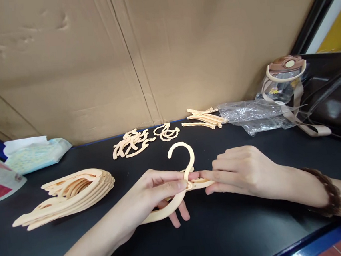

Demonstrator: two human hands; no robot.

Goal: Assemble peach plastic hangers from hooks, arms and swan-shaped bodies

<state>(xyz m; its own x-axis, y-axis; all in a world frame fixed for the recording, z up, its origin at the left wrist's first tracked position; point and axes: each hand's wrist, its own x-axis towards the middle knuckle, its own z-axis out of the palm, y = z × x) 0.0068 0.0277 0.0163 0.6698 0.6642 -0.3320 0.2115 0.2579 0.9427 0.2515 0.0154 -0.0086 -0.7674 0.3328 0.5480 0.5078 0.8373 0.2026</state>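
Nearest the camera, a bare left forearm (91, 242) slants in from the near left, over a matte black counter (229, 235) with a blue edge. Its left hand (164, 189) has its grip closed, the thumb pressed on the joint of a cream-coloured plastic clothes hanger (191, 164), which is held above the near middle of the counter with its curved hook upright. From the right, the right hand (241, 169), with a dark brown fuzzy band (326, 193) at the wrist, has its grip narrowed to a pinch on the hanger's right arm.

To the left lies a stack of matching folded cream hangers (95, 197). Beyond the hands, at the far middle, are a heap of curved cream plastic pieces (134, 142) and, just right of it, some cream plastic hooks (168, 138). Farther right, slim straight cream strips (206, 120) lie beside a crumpled clear plastic bag (248, 116), near a clear bottle with a brown lid and beige strap (285, 66). At the far left sits a pale blue tissue packet (43, 156); a tan cardboard sheet (195, 41) stands behind.
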